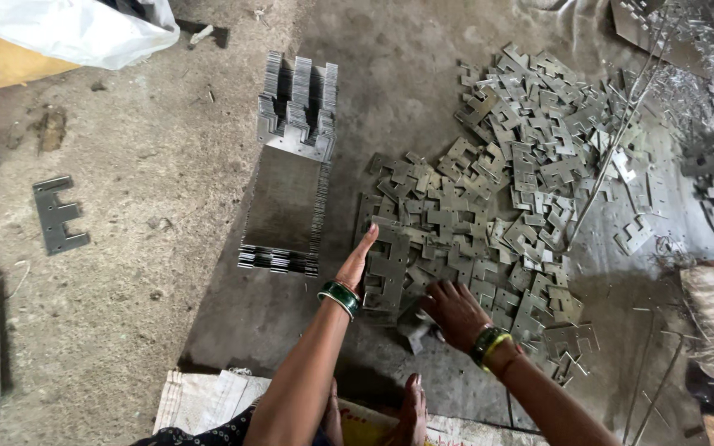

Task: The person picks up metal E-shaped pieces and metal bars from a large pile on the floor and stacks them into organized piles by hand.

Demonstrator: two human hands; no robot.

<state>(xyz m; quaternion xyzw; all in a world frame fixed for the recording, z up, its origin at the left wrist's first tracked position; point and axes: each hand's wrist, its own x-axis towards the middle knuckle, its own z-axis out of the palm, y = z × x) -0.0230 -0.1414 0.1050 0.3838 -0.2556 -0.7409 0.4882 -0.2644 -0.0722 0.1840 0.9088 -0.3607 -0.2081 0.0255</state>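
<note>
Gathering loose metal plates from the floor heap

Left hand (pixel 359 260) stands flat and open, edge-on against the scattered plates (pixel 489 206); right hand (pixel 454 312) rests spread on them, gripping nothing (neat stack (pixel 291 198) just left); next move likely calls for squaring a few together

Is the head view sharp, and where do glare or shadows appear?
Head view: mostly sharp; soft daylight; glare on the metal scrap top right; left hand and right hand are clear; dark shadow lies beneath the arms; edges bend slightly.
</note>
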